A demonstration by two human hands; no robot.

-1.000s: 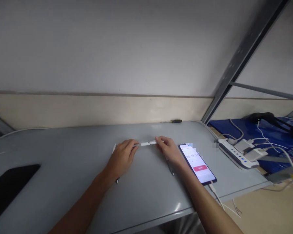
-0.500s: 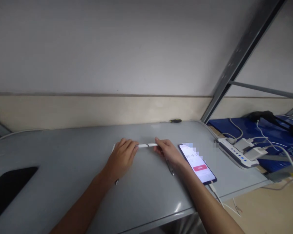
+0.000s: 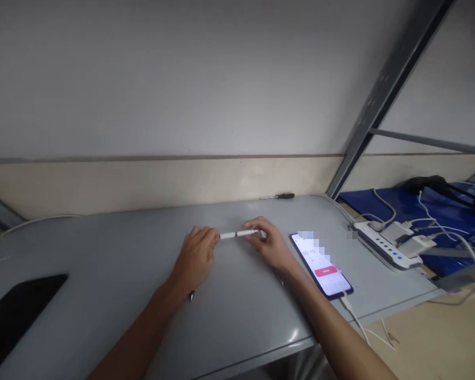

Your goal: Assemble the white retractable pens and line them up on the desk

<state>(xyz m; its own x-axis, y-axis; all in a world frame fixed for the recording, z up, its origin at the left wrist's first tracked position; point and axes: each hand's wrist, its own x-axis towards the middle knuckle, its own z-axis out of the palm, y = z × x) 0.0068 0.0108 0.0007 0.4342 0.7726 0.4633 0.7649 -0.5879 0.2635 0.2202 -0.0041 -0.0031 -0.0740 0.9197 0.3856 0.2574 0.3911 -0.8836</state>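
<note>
Facing the wall (image 3: 174, 84) as twelve, with the white pen (image 3: 229, 235) as the centre of the dial, I see the grey metal table (image 3: 241, 316) run nearest at six o'clock, its front edge catching a glint of light. At eight lies a flat black object (image 3: 24, 306), cut off by my view. A white charging cable (image 3: 356, 319) trails off at four. Between seven and eight, a shiny metal tip (image 3: 191, 296) pokes out beside the left wrist; another slim metallic piece (image 3: 282, 279) shows by the right wrist, between four and five. What they belong to, I can't tell.

Close to four o'clock, a smartphone (image 3: 316, 261) lies lit, a red button on its screen. At nine, the left hand (image 3: 197, 256) is curled closed around one end of the pen. At three, the right hand (image 3: 272, 245) has the other end between thumb and fingers, in a looser, rounded pinch. The pen's banded barrel spans the gap between them; whether it touches the tabletop I can't make out.

Farther out at three sits a white power strip (image 3: 374, 238) with plugged-in chargers (image 3: 416, 246). Between one and two, a screwdriver (image 3: 285, 196) with a dark handle lies near the wall.
</note>
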